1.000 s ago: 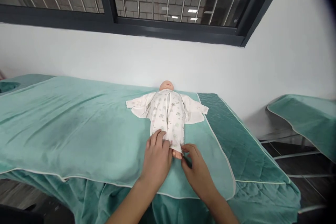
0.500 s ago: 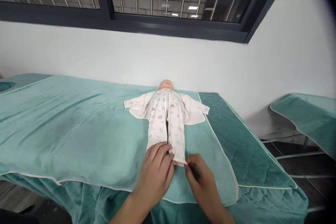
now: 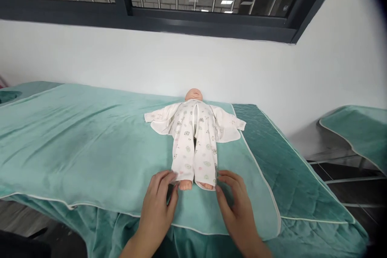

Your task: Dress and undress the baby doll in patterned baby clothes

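Doll in pale printed trousers lies at the centre of the frame, head toward the white wall, legs pointing down the frame. A white top spreads out to either side beneath the trousers, sleeves stretched left and right. Both bare feet peek out of the hems, the one on the right of the frame less than the other.

The step in hand looks like settling the trouser legs. At lower centre, the left hand is at the outer edge of the left-of-frame cuff, the right hand at the outer edge of the other cuff. The fingers of both are loosely bent, with a gap behind the tips; whether either pair pinches cloth, I cannot tell. Further work on these hems would call for a light hold and an even pull, since such thin cloth probably creases easily.

Under the doll is a light green sheet; a darker quilted cover shows to its right. A barred window fills the top, and another green-covered piece stands at far right. The hands themselves partly hide the outer hems, and the wall closes off the far side.
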The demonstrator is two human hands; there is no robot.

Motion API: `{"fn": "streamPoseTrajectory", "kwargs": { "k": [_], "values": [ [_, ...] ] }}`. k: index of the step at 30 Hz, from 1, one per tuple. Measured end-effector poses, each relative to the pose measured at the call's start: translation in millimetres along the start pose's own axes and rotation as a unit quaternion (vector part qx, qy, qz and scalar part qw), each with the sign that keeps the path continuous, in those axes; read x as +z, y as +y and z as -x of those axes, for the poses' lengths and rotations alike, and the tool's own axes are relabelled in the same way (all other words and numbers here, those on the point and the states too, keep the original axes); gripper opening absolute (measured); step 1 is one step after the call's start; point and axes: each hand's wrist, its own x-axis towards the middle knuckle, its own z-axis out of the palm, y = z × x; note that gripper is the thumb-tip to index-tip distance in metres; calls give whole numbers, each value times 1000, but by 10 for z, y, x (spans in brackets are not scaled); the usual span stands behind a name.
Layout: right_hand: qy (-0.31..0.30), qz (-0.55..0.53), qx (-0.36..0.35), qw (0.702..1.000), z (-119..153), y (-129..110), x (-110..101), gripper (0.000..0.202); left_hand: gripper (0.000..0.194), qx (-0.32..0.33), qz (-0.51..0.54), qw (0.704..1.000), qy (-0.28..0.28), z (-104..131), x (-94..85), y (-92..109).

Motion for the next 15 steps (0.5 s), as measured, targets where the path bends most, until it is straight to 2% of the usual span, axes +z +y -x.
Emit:
{"fn": "streamPoseTrajectory", "kwargs": {
  "k": [4, 7, 11, 15],
  "values": [
    [-78, 82, -72, 991, -153, -286, 111, 30, 12, -6, 54, 998, 1, -130, 28, 51],
    [-127, 119, -96, 980, -288, -441, 200, 27, 14, 23, 93, 995, 0, -175, -16, 128],
    [-139, 111, -99, 979, -378, -476, 283, 18, 19, 84, 108, 991, -11, -133, -88, 175],
    [-138, 91, -127, 978, -353, -445, 242, 16, 20, 72, 123, 990, -12, -84, -124, 59]
  ]
}}
